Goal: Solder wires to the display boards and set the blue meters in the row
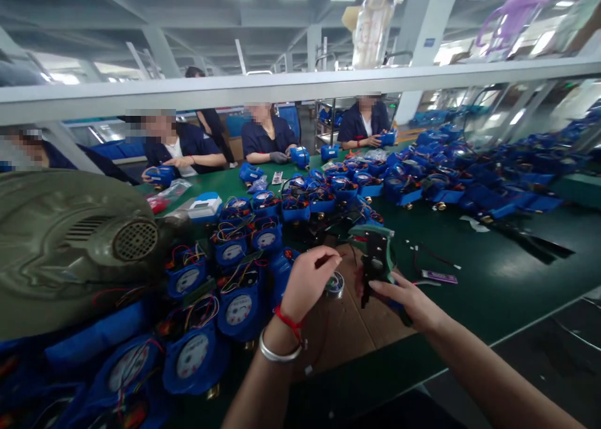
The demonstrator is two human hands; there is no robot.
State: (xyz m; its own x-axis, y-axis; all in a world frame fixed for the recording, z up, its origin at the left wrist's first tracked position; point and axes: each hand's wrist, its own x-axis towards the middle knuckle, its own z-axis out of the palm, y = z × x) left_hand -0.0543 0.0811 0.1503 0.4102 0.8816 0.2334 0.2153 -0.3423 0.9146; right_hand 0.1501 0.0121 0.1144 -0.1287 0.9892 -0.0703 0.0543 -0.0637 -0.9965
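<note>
My left hand [307, 282] is closed in a pinch over the cardboard sheet [350, 335], with what looks like a thin reddish wire [344, 254] at its fingertips. Fingers of my right hand [410, 300] wrap round a wire stripper [377, 257] with a black and green head, held upright just right of the left hand. The stripper's handles are partly hidden by the fingers. Below the left fingertips lies a small round coil [335, 284], perhaps solder. Close to my left wrist stand blue water meters [238, 307] with white dials and loose coloured wires.
More blue meters [408, 185] crowd the green table [493, 285] at the back and right. A large olive-green machine cover [70, 247] stands left. A purple label strip [439, 277] lies right of the stripper. A shelf [282, 84] crosses above; several co-workers sit opposite.
</note>
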